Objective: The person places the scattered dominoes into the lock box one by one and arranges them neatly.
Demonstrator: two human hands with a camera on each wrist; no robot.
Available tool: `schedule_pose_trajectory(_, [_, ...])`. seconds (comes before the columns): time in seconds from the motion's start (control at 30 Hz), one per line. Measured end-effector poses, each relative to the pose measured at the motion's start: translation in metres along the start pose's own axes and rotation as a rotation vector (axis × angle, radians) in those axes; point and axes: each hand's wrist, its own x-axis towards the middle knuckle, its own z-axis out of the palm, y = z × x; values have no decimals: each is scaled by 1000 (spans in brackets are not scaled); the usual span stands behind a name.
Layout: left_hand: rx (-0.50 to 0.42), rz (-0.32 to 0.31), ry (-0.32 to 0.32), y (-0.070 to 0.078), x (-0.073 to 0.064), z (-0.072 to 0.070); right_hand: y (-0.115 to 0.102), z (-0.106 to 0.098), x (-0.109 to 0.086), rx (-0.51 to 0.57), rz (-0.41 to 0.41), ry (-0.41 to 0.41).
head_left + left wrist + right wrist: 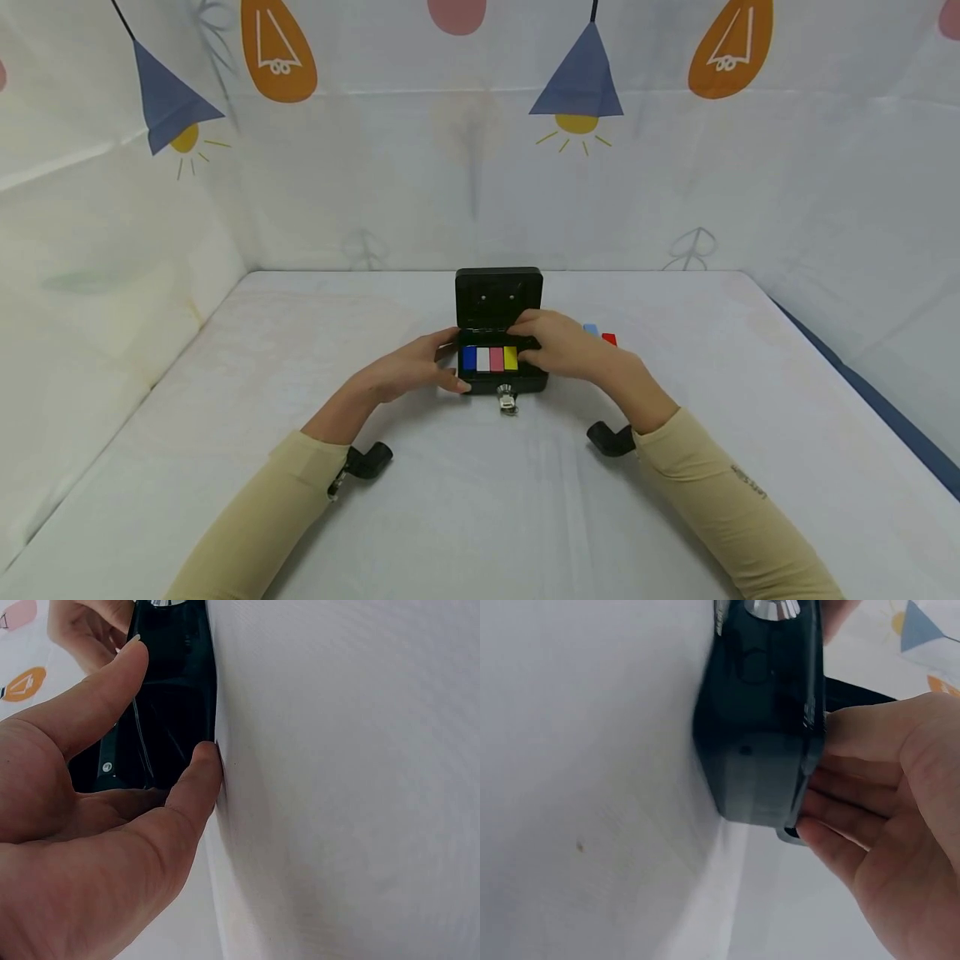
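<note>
A small black cash box (501,385) stands on the table with its lid (498,292) raised. A row inside it shows a blue block (469,358), a white block (483,359), a pink block (497,359) and a yellow block (511,358). My left hand (408,367) grips the left side of the box, thumb at the front corner. Over the right part of the box, my right hand (562,343) has its fingertips inside, beside the yellow block. The box wall hides those fingertips in the right wrist view, so anything between them is unseen.
Keys (507,402) hang from the lock on the box's front. Past my right hand lie a light blue block (591,328) and a red block (609,339), both partly covered by it. A white cloth covers the table (480,500); printed white fabric (375,183) rises behind.
</note>
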Motion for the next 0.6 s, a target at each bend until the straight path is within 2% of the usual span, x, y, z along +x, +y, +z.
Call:
schedule_pose_trajectory(0.17, [7,5,-2,0,-1,-1,3,-7,-2,12,-8,13])
schedule_pose_trajectory(0.4, [16,1,5,0,-1,-1,8,-12,-4,47,26,33])
schedule_pose_trajectory(0.6, [5,10,-4,0,-2,-1,15,-16,-7,36,41,47])
